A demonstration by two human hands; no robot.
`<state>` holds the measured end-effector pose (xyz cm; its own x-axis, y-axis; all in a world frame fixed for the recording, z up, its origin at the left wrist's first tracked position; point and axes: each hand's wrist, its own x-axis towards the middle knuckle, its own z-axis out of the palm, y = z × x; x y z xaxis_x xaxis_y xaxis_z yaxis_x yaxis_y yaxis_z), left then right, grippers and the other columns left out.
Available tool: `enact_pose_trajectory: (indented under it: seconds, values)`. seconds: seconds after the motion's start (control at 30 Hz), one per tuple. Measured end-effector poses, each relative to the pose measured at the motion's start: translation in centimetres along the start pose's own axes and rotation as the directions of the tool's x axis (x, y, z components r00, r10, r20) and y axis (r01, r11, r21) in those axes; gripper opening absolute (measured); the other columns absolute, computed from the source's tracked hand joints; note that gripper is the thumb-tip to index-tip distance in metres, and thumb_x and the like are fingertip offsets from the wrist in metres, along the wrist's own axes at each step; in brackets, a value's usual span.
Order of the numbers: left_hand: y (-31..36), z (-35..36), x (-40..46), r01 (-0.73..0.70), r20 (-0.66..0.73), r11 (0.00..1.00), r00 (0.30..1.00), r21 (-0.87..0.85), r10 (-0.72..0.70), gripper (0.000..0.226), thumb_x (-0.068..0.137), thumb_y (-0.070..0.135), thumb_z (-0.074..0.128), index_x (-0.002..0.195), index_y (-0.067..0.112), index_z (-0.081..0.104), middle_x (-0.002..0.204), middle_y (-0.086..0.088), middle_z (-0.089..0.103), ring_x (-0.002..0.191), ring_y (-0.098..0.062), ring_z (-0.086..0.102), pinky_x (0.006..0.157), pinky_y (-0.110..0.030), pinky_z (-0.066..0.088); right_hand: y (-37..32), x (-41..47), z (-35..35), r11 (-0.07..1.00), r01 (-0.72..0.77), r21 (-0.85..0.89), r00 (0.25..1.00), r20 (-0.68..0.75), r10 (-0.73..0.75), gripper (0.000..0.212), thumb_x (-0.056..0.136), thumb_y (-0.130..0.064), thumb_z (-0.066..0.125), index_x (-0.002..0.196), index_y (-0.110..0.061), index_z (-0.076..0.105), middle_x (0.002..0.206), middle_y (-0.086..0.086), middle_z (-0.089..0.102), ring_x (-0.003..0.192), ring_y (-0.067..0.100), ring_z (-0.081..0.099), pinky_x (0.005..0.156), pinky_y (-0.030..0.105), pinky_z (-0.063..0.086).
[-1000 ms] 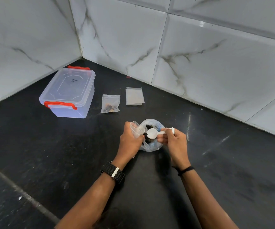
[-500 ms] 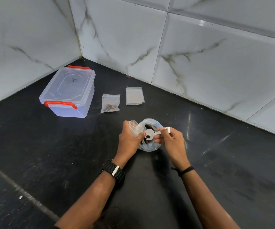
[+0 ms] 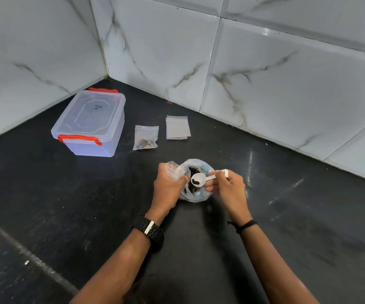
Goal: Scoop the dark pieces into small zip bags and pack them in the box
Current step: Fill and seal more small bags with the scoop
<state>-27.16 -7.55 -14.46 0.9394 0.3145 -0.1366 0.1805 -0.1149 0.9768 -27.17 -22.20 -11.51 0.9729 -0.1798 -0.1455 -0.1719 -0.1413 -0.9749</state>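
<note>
Tabletop [image 3: 286,227] is black, speckled stone. Clear lidded box [image 3: 89,123], rigid plastic, sits shut at far left. Crinkly supply bag [image 3: 195,195] is central. Change: white spoon [image 3: 199,179] has come up with 1 load of dark pieces [image 3: 195,182], ready to tip. Right hand [image 3: 227,187] fingers pinch its handle; left hand [image 3: 168,185] grips a limp small zip bag [image 3: 173,168].

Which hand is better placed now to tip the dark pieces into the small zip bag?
The right hand: it holds the loaded white scoop beside the small zip bag, which the left hand grips.
</note>
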Motion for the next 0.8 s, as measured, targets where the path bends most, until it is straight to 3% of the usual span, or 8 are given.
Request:
enact_pose_trajectory:
  seconds: [0.1, 0.2, 0.37, 0.47, 0.6, 0.67, 0.73, 0.8]
  values:
    - [0.0, -0.2, -0.1, -0.041, 0.009, 0.997, 0.999, 0.059, 0.041, 0.042, 0.076, 0.020, 0.076, 0.106, 0.015, 0.046, 0.100, -0.002, 0.062, 0.093, -0.020, 0.062, 0.082, -0.037, 0.053, 0.1, 0.1, -0.3, 0.967, -0.129, 0.220, 0.991, 0.006, 0.130, 0.026, 0.092, -0.005, 0.041, 0.085, 0.001, 0.066, 0.073, 0.020, 0.069, 0.066, 0.028, 0.063, 0.067, 0.035, 0.055]
    - [0.0, -0.7, -0.3, -0.133, -0.005, 0.984, 0.991, 0.122, 0.134, 0.042, 0.074, 0.027, 0.079, 0.101, 0.020, 0.047, 0.096, 0.002, 0.062, 0.090, -0.016, 0.061, 0.078, -0.033, 0.052, -0.5, -0.2, -0.9, 0.955, -0.133, 0.266, 0.991, 0.032, 0.129, 0.027, 0.093, -0.004, 0.040, 0.088, 0.002, 0.066, 0.072, 0.018, 0.068, 0.062, 0.024, 0.063, 0.061, 0.027, 0.056]
    - [0.2, -1.7, -0.8, -0.271, -0.034, 0.925, 0.956, 0.265, 0.290, 0.045, 0.073, 0.033, 0.079, 0.107, 0.028, 0.050, 0.103, 0.007, 0.056, 0.095, -0.010, 0.056, 0.082, -0.032, 0.050, -2.9, -1.0, -1.6, 0.976, 0.035, 0.217, 0.999, 0.023, -0.041, 0.023, 0.095, -0.005, 0.044, 0.089, 0.000, 0.066, 0.070, 0.016, 0.069, 0.063, 0.023, 0.065, 0.066, 0.031, 0.055]
    - [0.5, -1.7, -1.1, -0.319, -0.024, 0.906, 0.941, 0.278, 0.339, 0.046, 0.073, 0.032, 0.078, 0.109, 0.030, 0.051, 0.105, 0.008, 0.055, 0.097, -0.009, 0.055, 0.085, -0.034, 0.050, -4.8, -2.1, -1.0, 0.959, 0.221, 0.179, 0.972, 0.037, -0.230, 0.021, 0.097, -0.010, 0.048, 0.093, -0.003, 0.067, 0.075, 0.016, 0.070, 0.065, 0.019, 0.067, 0.064, 0.024, 0.054]
    - [0.9, -1.6, -1.2, -0.323, -0.044, 0.922, 0.939, 0.214, 0.340, 0.041, 0.071, 0.041, 0.076, 0.103, 0.028, 0.054, 0.100, 0.008, 0.059, 0.095, -0.012, 0.058, 0.082, -0.041, 0.052, -5.6, -3.8, 0.3, 0.836, 0.541, -0.097, 0.836, 0.170, -0.521, 0.015, 0.096, -0.015, 0.053, 0.104, -0.016, 0.067, 0.084, 0.001, 0.072, 0.070, 0.007, 0.067, 0.067, 0.021, 0.055]
    - [1.2, -1.7, -1.2, -0.312, -0.056, 0.936, 0.944, 0.161, 0.324, 0.037, 0.070, 0.047, 0.071, 0.099, 0.031, 0.054, 0.096, 0.009, 0.060, 0.091, -0.013, 0.060, 0.080, -0.041, 0.053, -5.3, -4.3, 0.7, 0.646, 0.694, -0.317, 0.719, 0.331, -0.611, 0.021, 0.095, -0.017, 0.054, 0.112, -0.016, 0.066, 0.095, 0.000, 0.072, 0.079, 0.000, 0.064, 0.073, 0.020, 0.054]
    - [1.5, -1.7, -1.2, -0.324, -0.063, 0.933, 0.939, 0.154, 0.337, 0.031, 0.074, 0.039, 0.072, 0.096, 0.033, 0.051, 0.093, 0.014, 0.058, 0.092, -0.010, 0.060, 0.083, -0.034, 0.053, -4.7, -4.4, 0.9, 0.501, 0.783, -0.370, 0.621, 0.406, -0.671, 0.031, 0.092, -0.020, 0.050, 0.120, -0.013, 0.063, 0.106, 0.003, 0.070, 0.092, 0.009, 0.066, 0.076, 0.031, 0.057]
    - [1.8, -1.8, -1.3, -0.336, -0.064, 0.928, 0.935, 0.161, 0.350, 0.032, 0.077, 0.033, 0.072, 0.098, 0.034, 0.048, 0.092, 0.019, 0.055, 0.091, -0.007, 0.059, 0.082, -0.024, 0.050, -4.5, -4.4, 0.8, 0.458, 0.811, -0.365, 0.583, 0.429, -0.690, 0.036, 0.091, -0.018, 0.048, 0.124, -0.012, 0.061, 0.109, 0.004, 0.069, 0.096, 0.017, 0.066, 0.076, 0.035, 0.057]
